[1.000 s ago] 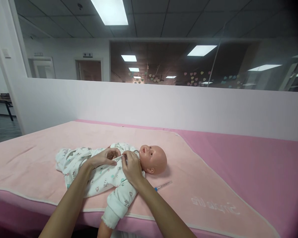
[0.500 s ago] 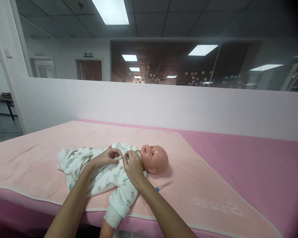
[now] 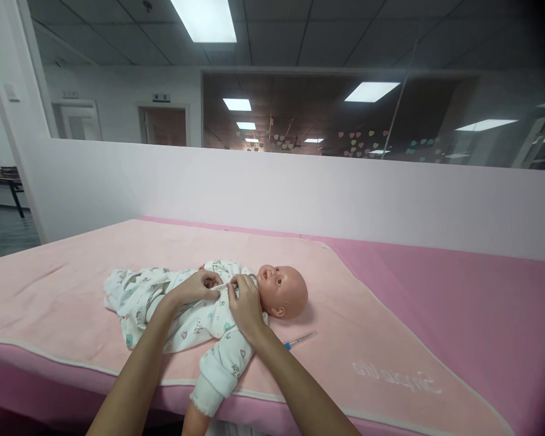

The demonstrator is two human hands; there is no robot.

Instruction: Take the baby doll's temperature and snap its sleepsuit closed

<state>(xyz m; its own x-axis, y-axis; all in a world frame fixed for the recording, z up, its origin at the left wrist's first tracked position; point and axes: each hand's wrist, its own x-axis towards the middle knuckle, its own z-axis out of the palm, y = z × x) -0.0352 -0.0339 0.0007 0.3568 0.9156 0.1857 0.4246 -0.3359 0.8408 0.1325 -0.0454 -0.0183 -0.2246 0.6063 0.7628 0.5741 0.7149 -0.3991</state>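
A baby doll [image 3: 287,292] lies on its back, its head to the right, dressed in a white patterned baby outfit [image 3: 195,324]. My left hand [image 3: 200,287] is over the doll's chest, with thumb and fingers closed on the front edge of the outfit. Close to the doll's neck, my right hand [image 3: 246,301] pinches the same cloth near the collar. Only a small gap separates the two hands. What fastening may lie between my fingertips is too small to make out. One sleeved arm of the doll hangs over the bed's near edge.
A thermometer-like stick with a blue end [image 3: 301,340] lies beside my right forearm. Under the doll is a peach mat [image 3: 367,327] with pale lettering, spread over a pink bed cover [image 3: 481,297]. A white low wall [image 3: 300,194] with glass above stands behind the bed.
Both hands stay at the doll's chest with slight finger movement. The outfit's near lower edge has been drawn up a little. The view has shifted very slightly.
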